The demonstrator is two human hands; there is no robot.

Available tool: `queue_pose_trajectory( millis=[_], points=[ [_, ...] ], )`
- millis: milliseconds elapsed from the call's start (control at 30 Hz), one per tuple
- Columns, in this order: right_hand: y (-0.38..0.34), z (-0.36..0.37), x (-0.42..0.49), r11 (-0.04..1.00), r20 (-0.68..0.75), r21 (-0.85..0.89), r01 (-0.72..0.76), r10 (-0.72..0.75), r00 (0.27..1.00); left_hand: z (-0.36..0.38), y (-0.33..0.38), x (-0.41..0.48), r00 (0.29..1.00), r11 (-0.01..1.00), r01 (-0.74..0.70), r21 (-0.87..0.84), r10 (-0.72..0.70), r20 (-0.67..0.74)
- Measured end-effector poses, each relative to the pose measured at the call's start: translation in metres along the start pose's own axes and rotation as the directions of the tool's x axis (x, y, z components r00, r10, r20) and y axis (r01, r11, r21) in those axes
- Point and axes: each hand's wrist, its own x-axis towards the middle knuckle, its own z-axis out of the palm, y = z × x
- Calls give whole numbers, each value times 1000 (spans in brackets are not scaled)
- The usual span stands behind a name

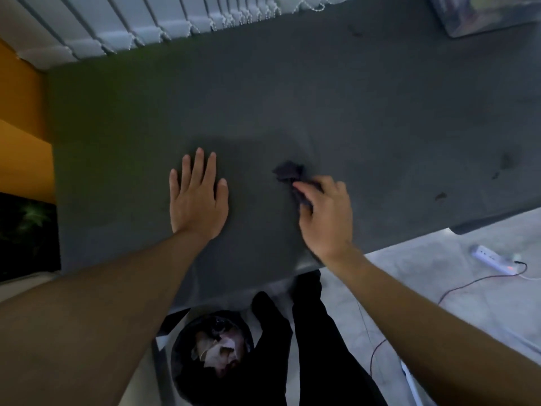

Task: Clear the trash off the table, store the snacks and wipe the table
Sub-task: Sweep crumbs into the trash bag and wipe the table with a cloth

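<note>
Surface: dark grey surface [292, 92] under dim light, with pale blinds [117, 24] along its far edge; no snacks or trash visible on it.
Left hand: the left hand [197, 197] lies palm down on the surface, fingers straight and slightly apart, holding nothing.
Bin: a lined bin [210, 353] with crumpled paper inside stands on the floor under the near edge.
Cloth: a dark cloth [288, 171] rests on the surface near its middle, just right of the left hand and apart from it.
Right hand: the right hand [326, 215] grips the cloth's near end, fingers curled and clamped on it.
Marks: dark marks [505, 159] sit on the surface well to the right, away from the cloth.
Floor: a power strip [491, 259] with its cable lies to the right.
Risk one: the cloth is bunched small, so each pass probably covers little and may leave streaks.
Risk two: the marks at the right could be missed, being nearly the surface's own colour.
Risk three: stepping right to reach them could catch the cable.
Cloth axis: long axis runs diagonally, with the free end pointing away from the person and leftward; blur hides its folds.
</note>
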Motion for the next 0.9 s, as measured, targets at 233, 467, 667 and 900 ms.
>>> queue_pose_trajectory(
  millis=[233,467,667,900],
  points=[
    [42,-18,11,960,88,-32,277,-274,958,-1,48,40,997,997,-73,21,73,13],
    [36,-12,19,995,43,19,100,-100,994,0,73,91,999,1000,6,29,-7,35],
    [71,-14,88,998,-7,-63,21,-21,1000,8,74,97,997,992,68,108,-70,14],
    [42,4,116,939,159,68,338,-345,925,10,73,98,998,991,59,119,-60,1]
  ],
)
